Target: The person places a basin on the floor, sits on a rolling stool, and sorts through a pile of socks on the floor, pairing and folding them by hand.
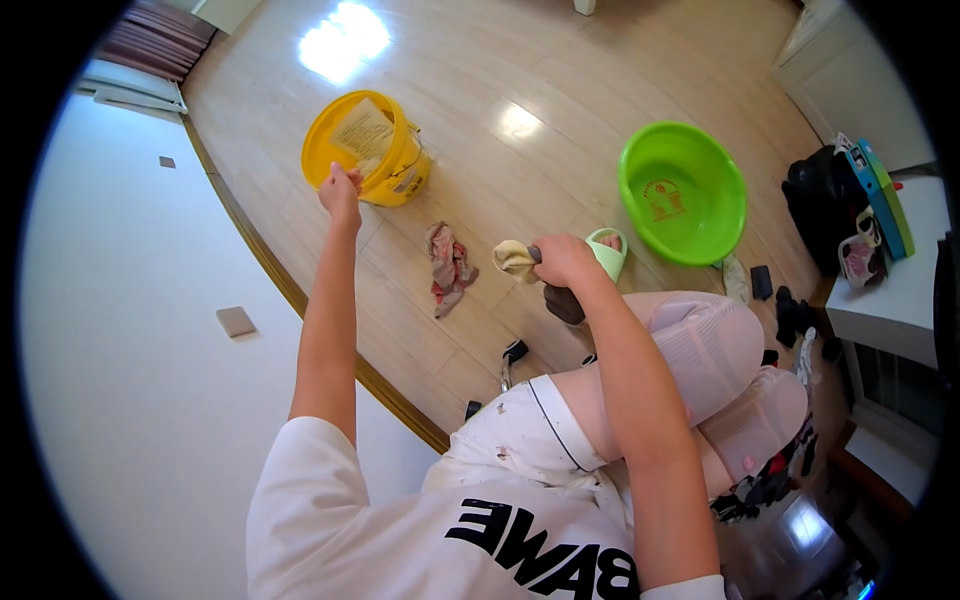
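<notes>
My left hand is stretched out at the near rim of a yellow bucket, its fingers curled. Whether they pinch anything is too small to tell. In the bucket lie a printed sheet or packet and some pale material. My right hand, in front of my knees, is closed around a sock with a cream end and a dark grey-brown part. Dark brown fabric shows below that hand. A crumpled pinkish-brown cloth lies on the floor between the bucket and my right hand.
A green basin stands on the wooden floor at the right. Near it are my light green slipper and several scattered socks. A black bag and white cabinet stand far right. A white wall runs along the left.
</notes>
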A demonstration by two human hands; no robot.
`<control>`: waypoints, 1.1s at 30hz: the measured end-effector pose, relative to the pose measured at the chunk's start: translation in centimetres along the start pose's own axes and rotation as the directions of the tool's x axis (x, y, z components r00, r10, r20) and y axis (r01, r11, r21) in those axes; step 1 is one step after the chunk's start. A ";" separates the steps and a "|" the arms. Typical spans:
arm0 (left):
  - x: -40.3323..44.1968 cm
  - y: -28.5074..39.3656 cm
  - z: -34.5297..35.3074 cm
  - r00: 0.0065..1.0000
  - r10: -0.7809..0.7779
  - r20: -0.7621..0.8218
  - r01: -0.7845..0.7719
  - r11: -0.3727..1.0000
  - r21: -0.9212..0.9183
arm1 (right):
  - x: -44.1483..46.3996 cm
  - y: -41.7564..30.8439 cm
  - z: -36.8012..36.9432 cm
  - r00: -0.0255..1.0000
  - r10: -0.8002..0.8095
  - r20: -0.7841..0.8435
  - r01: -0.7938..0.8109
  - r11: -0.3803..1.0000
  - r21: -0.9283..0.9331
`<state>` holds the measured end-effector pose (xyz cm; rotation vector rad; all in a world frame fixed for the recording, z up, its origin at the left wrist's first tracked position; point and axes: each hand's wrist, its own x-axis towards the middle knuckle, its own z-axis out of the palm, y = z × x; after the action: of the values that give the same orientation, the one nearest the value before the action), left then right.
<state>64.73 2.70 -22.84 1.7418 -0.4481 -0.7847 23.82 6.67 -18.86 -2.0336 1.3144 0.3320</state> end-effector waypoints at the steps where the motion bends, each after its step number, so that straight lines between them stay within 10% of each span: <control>1: -1.0 -0.5 0.1 0.998 -0.030 0.051 0.031 0.999 -0.023 | -0.4 0.2 -0.2 1.000 -0.010 -0.029 0.011 1.000 0.029; 4: -6.3 -3.0 2.0 0.987 0.076 0.145 -0.105 0.973 0.206 | -1.1 1.0 0.2 0.985 -0.027 -0.168 0.050 0.990 0.134; 9: -21.2 -1.2 9.5 0.715 -0.131 0.687 0.192 0.981 -0.013 | -4.3 1.2 -2.4 0.878 0.059 -0.476 0.232 0.816 0.530; 13: -28.6 0.8 15.1 0.386 -0.048 0.921 0.488 0.858 -0.160 | -10.2 2.0 -6.1 0.823 0.311 -0.475 0.441 0.176 0.880; 19: -34.2 7.5 19.8 0.246 0.075 0.966 0.266 0.954 -0.142 | -22.2 10.2 -9.3 0.673 0.578 -0.461 0.704 -0.313 0.637; 22: -34.1 7.8 21.6 0.154 0.104 0.983 0.169 0.977 -0.130 | -30.2 17.4 -9.3 0.515 0.680 -0.521 0.848 -0.314 0.428; 33: -36.3 6.6 26.5 0.431 0.061 0.900 0.058 0.994 -0.095 | -43.1 29.2 -1.2 0.048 0.977 -0.206 0.983 -0.009 0.186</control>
<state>21.11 5.86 -10.67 1.0432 -1.1047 -1.7227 -21.69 28.70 -6.36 0.1102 1.0581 -2.3990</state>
